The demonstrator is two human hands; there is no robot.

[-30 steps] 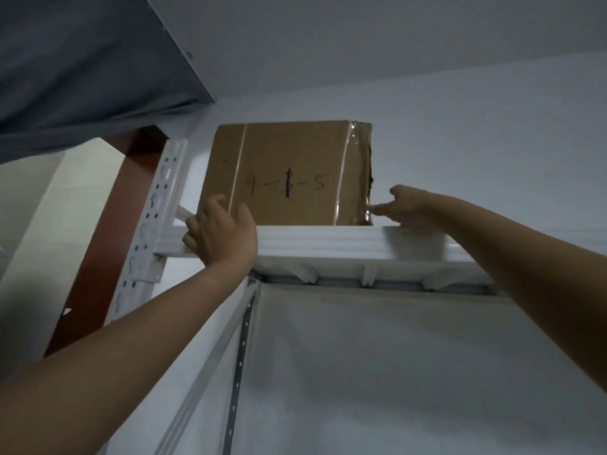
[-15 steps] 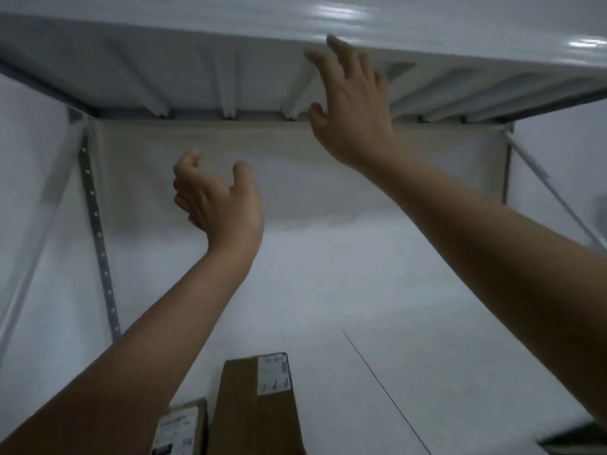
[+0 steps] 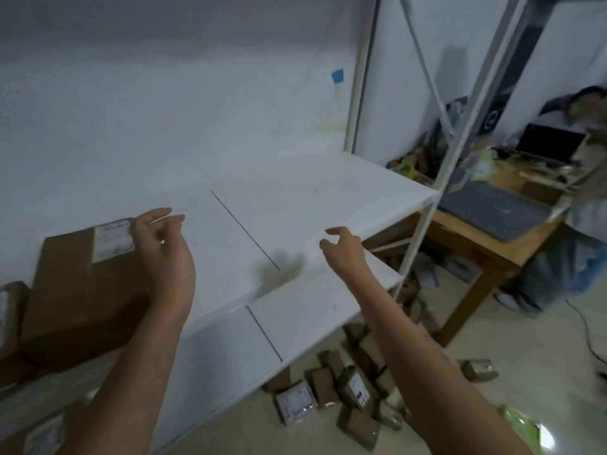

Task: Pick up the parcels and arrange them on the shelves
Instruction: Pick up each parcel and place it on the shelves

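We look down on a white shelf board [image 3: 295, 192] with a thin dark seam [image 3: 244, 229] running from back to front across its middle. Our left hand [image 3: 164, 254] hangs above the left part of this board, fingers loosely bent and holding nothing. It overlaps the right edge of the white label [image 3: 113, 239] on a brown parcel [image 3: 72, 290], and we cannot tell whether it touches it. That parcel lies toward the board's left end, and a second parcel [image 3: 10, 310] sits just beside it, cut off by the frame edge. Our right hand [image 3: 345, 251] hovers over the board's front edge, right of the seam, relaxed and empty.

Below, a lower shelf board [image 3: 312, 307] juts forward, with a seam of its own. White metal uprights [image 3: 358, 93] and slanted braces rise at the right end of the rack. Behind stands a plain pale wall [image 3: 164, 110] with a small blue tape patch [image 3: 337, 75] near the rear upright.

On the light floor [image 3: 492, 405], under and in front of the rack's right end, lies a loose heap of small brown parcels [image 3: 338, 389], some with their labels up, and one more parcel [image 3: 479, 369] lies apart to the right. A green packet [image 3: 522, 425] is at the bottom right corner.

Beyond the rack is a wooden table [image 3: 476, 251] carrying a closed grey laptop [image 3: 492, 208], an open laptop [image 3: 551, 142] and blurred clutter. A seated person [image 3: 584, 198] is at its far side.
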